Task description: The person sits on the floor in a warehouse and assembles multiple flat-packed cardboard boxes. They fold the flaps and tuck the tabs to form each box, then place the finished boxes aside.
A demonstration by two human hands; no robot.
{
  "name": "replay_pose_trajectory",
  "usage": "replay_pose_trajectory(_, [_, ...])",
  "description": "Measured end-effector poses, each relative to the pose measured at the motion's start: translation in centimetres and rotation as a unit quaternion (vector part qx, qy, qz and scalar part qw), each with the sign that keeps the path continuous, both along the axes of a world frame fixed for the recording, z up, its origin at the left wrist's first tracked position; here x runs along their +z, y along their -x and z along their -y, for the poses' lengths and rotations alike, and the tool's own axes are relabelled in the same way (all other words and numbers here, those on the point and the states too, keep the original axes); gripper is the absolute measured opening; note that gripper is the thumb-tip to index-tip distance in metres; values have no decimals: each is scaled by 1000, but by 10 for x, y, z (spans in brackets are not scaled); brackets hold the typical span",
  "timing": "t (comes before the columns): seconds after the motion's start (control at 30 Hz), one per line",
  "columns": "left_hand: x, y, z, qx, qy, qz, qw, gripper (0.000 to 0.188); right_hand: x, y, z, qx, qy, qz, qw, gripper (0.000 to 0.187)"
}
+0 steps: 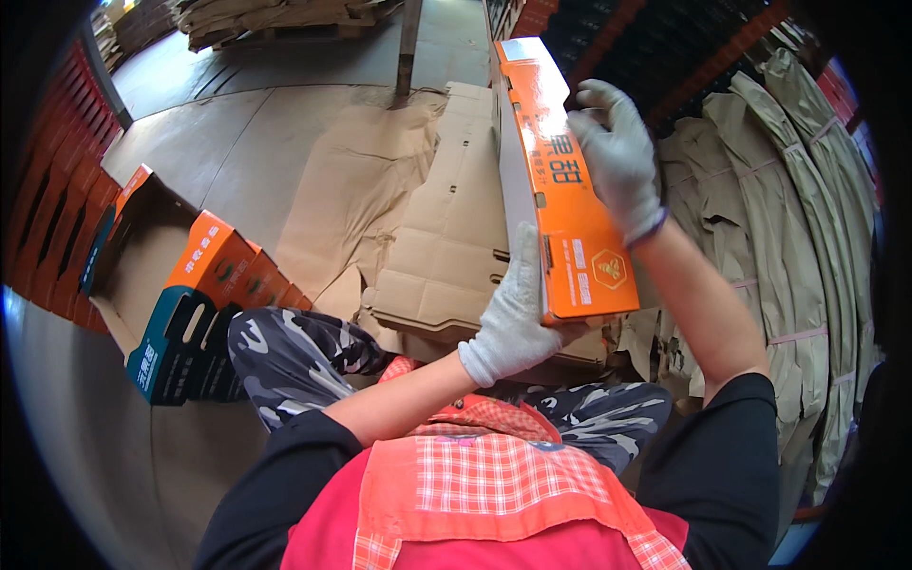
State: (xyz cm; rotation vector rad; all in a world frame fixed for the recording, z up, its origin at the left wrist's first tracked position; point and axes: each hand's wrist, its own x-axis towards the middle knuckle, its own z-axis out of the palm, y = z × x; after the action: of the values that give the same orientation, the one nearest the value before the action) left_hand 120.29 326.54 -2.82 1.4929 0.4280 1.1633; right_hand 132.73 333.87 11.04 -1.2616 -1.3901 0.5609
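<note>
An orange cardboard box point(570, 214) with dark and white printing stands tilted in front of me, its long orange side facing up. My left hand point(521, 318), in a pale grey work glove, grips its near lower corner, with the thumb along the white side and the fingers partly hidden beneath. Beside the box's far right edge is my right hand point(622, 157), also gloved; its fingers are loosely bent and apart, with nothing visible in them. Under and left of the box lie flat brown cardboard sheets point(442, 233).
To my left, a folded open-top orange and teal box point(195, 313) stands by stacked orange boxes point(52, 190). Bundles of tied brown cardboard point(788, 256) lean at the right. A post point(407, 52) rises ahead, and a cardboard pile point(275, 19) sits farther back.
</note>
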Motion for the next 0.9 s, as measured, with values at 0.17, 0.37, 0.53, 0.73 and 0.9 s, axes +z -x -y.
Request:
replay_pose_trajectory(0.17, [1, 5, -2, 68, -263, -197, 942, 113, -24, -9, -45, 54, 246, 46, 967, 28])
replay_pose_trajectory(0.37, [0, 52, 9, -253, -99, -267, 925, 58, -110, -59, -42, 90, 67, 577, 809, 11])
replay_pose_trajectory(0.53, [-6, 119, -85, 166, -422, -308, 837, 47, -184, -140, -19, -57, 346, 678, 646, 18])
replay_pose_trajectory(0.73, [-53, 166, -204, -59, -637, -594, 489, 77, -213, -117, 104, 188, 22, 623, 759, 42])
replay_pose_trajectory(0.9, [-85, 95, -204, -311, -599, -568, 472, 31, -195, -70, 131, 148, 177, 548, 804, 56])
